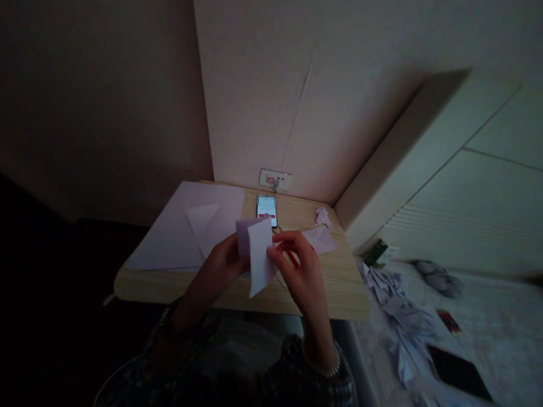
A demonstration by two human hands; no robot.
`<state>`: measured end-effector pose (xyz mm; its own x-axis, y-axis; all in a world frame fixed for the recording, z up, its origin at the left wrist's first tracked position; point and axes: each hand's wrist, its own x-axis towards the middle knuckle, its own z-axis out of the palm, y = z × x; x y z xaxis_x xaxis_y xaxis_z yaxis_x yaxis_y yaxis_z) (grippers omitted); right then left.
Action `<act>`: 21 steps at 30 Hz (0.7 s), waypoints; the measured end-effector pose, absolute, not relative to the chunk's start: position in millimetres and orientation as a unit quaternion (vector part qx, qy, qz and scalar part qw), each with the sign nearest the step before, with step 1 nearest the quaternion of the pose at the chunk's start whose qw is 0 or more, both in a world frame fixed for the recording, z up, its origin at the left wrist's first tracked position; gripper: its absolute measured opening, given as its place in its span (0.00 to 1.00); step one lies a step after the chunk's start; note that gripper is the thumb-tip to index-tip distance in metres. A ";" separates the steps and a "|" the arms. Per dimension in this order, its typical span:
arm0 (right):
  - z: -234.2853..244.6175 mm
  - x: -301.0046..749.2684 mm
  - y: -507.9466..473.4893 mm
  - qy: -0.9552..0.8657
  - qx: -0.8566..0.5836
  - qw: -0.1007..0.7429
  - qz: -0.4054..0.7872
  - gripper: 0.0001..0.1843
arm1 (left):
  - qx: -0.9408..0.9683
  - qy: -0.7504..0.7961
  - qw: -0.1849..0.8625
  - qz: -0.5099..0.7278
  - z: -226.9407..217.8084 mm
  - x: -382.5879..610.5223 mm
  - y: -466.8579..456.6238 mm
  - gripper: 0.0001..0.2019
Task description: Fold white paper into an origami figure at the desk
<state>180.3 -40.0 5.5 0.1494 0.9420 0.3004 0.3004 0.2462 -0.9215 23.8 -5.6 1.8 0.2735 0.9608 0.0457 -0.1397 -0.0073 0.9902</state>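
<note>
The left hand and right hand each pinched an edge of the paper. That held it upright over the tabletop.

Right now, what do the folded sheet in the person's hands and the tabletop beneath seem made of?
The folded sheet looks like thin white paper with a matte finish. It keeps sharp creases and stands stiffly between the left hand and right hand. The tabletop is a pale wood-look surface, probably laminate or veneer, with faint straight grain lines and a smooth rounded edge. The dim light leaves its finish uncertain.
</note>
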 end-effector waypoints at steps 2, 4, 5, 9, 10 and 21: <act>5.4 179.6 -40.0 -0.582 -0.533 0.537 0.297 0.05 | 0.540 0.396 0.575 0.470 -2.6 21.7 -7.1 0.22; 5.3 180.0 -40.3 -0.583 -0.531 0.539 0.297 0.04 | 0.533 0.401 0.576 0.472 -6.6 18.5 -9.0 0.24; 5.3 180.3 -40.6 -0.584 -0.528 0.540 0.298 0.04 | 0.534 0.394 0.581 0.471 -7.6 17.0 -10.0 0.28; 6.2 180.8 -42.2 -0.591 -0.521 0.543 0.291 0.02 | 0.580 0.378 0.553 0.464 -2.7 14.0 -13.2 0.31; 6.7 180.7 -42.6 -0.595 -0.520 0.543 0.284 0.02 | 0.585 0.395 0.531 0.469 0.2 14.4 -13.7 0.27; 7.9 181.0 -44.3 -0.586 -0.524 0.549 0.283 0.04 | 0.571 0.428 0.372 0.594 10.7 19.2 -13.3 0.10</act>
<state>181.0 -44.3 7.9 0.1523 0.9257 0.3463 0.3032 0.2897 -0.9078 19.2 -13.3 10.7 -0.0720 0.9301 0.3602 0.0474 -0.3576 0.9327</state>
